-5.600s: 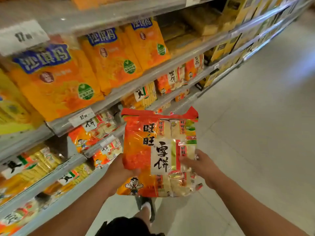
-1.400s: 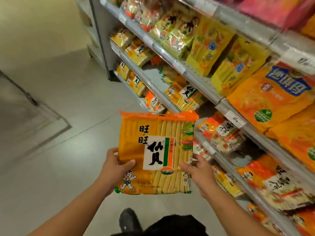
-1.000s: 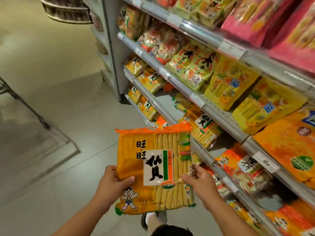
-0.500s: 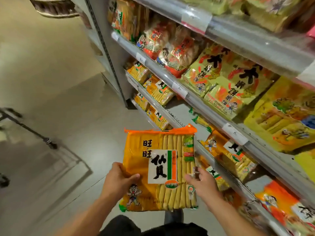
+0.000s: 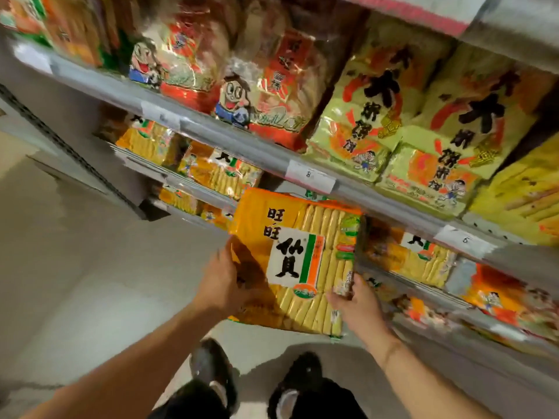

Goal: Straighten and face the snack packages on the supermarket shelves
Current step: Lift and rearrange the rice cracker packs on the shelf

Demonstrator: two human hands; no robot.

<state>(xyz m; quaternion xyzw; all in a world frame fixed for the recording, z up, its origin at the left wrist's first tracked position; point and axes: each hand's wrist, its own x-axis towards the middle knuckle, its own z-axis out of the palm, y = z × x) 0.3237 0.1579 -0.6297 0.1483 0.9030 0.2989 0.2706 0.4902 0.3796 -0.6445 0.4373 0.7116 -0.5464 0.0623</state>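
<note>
Both hands on the big orange plastic pack of rice crackers with the white label panel (image 5: 298, 261): the left hand (image 5: 225, 282) grips its left edge, the right hand (image 5: 355, 300) pinches its lower right side. The pack is up in the air, face out, top edge just below the grey metal shelf rail (image 5: 242, 146) and its white price tag marked 8 (image 5: 310, 176). Above that rail lean yellow-green snack bags (image 5: 360, 125) (blurred); right of the pack, similar orange packs (image 5: 414, 258) sit shelved.
</note>
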